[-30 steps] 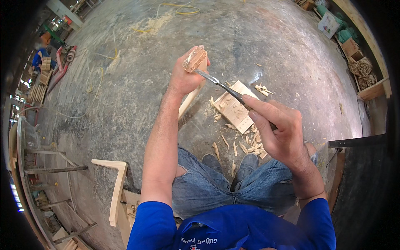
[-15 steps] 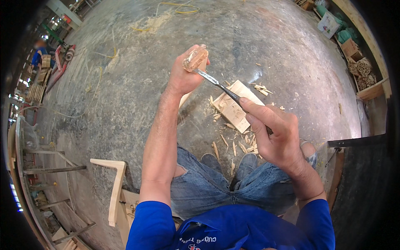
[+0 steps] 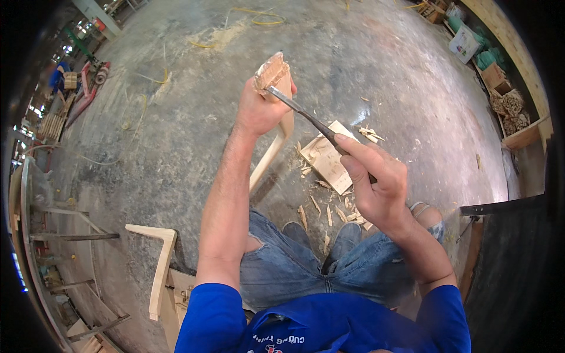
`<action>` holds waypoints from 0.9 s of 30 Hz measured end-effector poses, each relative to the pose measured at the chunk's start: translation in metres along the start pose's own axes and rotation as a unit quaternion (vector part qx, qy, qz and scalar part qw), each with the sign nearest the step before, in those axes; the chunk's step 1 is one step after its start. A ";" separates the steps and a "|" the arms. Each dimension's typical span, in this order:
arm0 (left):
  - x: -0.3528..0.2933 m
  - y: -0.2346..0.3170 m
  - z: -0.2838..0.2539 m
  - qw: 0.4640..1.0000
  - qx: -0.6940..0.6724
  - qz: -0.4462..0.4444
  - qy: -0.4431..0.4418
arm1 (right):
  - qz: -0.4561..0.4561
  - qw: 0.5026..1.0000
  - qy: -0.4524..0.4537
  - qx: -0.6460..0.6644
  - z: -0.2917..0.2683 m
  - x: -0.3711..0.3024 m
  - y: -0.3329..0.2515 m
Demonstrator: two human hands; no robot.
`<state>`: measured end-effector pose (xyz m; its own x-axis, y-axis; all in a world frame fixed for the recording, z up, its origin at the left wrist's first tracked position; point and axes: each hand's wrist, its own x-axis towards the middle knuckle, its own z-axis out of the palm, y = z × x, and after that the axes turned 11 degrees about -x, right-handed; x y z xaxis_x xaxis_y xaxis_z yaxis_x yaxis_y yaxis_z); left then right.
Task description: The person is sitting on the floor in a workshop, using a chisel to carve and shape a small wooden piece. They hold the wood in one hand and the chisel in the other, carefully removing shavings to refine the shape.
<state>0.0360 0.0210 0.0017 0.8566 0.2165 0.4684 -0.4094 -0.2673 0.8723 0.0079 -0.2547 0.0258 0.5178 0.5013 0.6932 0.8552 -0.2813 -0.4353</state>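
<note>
My left hand (image 3: 257, 112) is closed round a bent, pale wooden piece (image 3: 271, 154), raised in front of me. The upper end of that piece is rough and chipped, with a ragged rim; its lower length slants down behind my left forearm. In my right hand (image 3: 379, 182) is a chisel (image 3: 318, 123) with a dark shank and a bright flat blade. Its tip meets the rough end's near edge, right by my left fingers. Most of the chisel's handle is hidden in my fist. Below, on the floor, lies a flat wooden block (image 3: 331, 163) with chips on it.
Wood chips (image 3: 341, 213) litter the floor by my shoes. Another bent wooden piece (image 3: 160, 267) stands at my left, near a metal frame (image 3: 76, 237). A shelf with bundled sticks (image 3: 509, 103) is far right; a yellow hose (image 3: 268, 22) lies far ahead.
My left hand has tilted the wooden piece, showing more of its rough end and lower length. The chisel and my right hand have shifted left, the blade tip now at the near edge.
</note>
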 end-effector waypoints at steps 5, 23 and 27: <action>-0.002 0.014 0.009 0.998 -0.064 -0.026 0.006 | 0.227 0.921 0.059 0.312 -0.013 0.000 -0.005; -0.005 0.002 -0.010 0.999 0.008 0.008 -0.029 | 0.015 1.000 -0.019 0.020 -0.043 0.009 0.005; -0.005 0.005 -0.010 0.999 -0.003 -0.010 -0.032 | 0.019 0.999 -0.033 0.035 -0.041 0.009 0.004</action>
<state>0.0262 0.0278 0.0050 0.8832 0.1613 0.4404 -0.3930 -0.2581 0.8826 0.0167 -0.2852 0.0538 0.5452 0.5441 0.6377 0.8302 -0.2446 -0.5010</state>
